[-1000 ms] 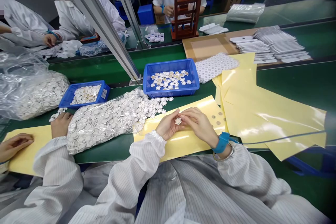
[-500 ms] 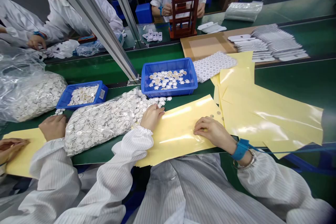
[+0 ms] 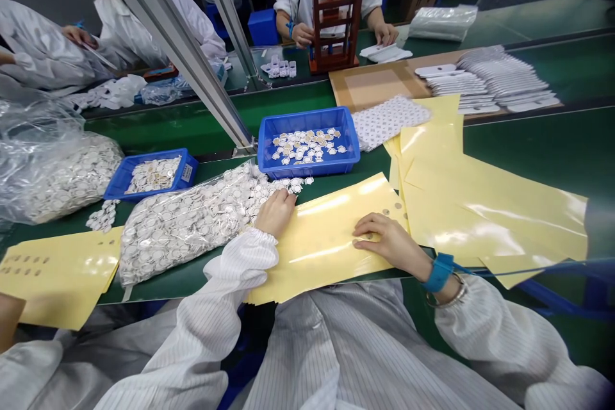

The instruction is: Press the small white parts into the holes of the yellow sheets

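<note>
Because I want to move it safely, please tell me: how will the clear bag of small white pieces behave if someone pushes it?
It will probably feel floppy, because the clear bag slumps low, full of loose pieces. Its smooth film may slide easily on the green bench. Loose pieces beside the left hand suggest it might spill there.

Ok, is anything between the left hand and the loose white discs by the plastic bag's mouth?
Nothing visible. The left hand rests at the edge of the yellow sheet, beside the clear bag, and the loose white discs lie just past its fingertips on the green belt.
</note>
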{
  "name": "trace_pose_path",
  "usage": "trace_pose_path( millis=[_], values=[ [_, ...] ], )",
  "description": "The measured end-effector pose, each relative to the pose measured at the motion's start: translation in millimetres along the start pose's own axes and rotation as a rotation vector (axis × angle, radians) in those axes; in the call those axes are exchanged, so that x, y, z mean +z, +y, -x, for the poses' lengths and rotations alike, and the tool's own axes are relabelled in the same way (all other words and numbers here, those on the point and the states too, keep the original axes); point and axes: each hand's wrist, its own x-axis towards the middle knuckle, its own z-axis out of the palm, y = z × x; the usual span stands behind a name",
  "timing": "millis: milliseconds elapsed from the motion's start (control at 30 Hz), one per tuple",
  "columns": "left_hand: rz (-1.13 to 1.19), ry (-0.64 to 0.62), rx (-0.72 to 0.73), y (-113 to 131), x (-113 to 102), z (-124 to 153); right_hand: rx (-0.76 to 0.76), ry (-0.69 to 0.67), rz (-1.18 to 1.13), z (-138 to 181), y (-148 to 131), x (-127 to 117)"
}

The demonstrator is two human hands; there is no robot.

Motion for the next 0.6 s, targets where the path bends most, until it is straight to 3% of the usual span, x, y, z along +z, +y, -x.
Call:
trace_pose_path(
  millis=[67, 167, 333, 433, 600],
  values=[
    [0.141, 0.031, -0.104, 3.3, -6.6, -0.6, 0.004, 0.000, -0.008, 0.7, 1.2, 0.6],
    [0.550, 0.028, -0.279, 16.4, -20.1, 4.3, 0.017, -0.008, -0.082, 1.0, 1.8, -1.4],
    [1.224, -0.213, -0.416, 55.5, -28.4, 19.2, 0.132, 0.017, -0.298, -8.0, -11.9, -5.6],
    [1.312, -0.273, -0.439, 71.5, -19.2, 21.3, 0.182, 0.040, -0.389, -18.9, -23.1, 2.0],
    [1.287, -0.246, -0.438, 75.9, -7.3, 19.3, 0.202, 0.046, -0.486, -29.8, -25.1, 22.4]
  ],
)
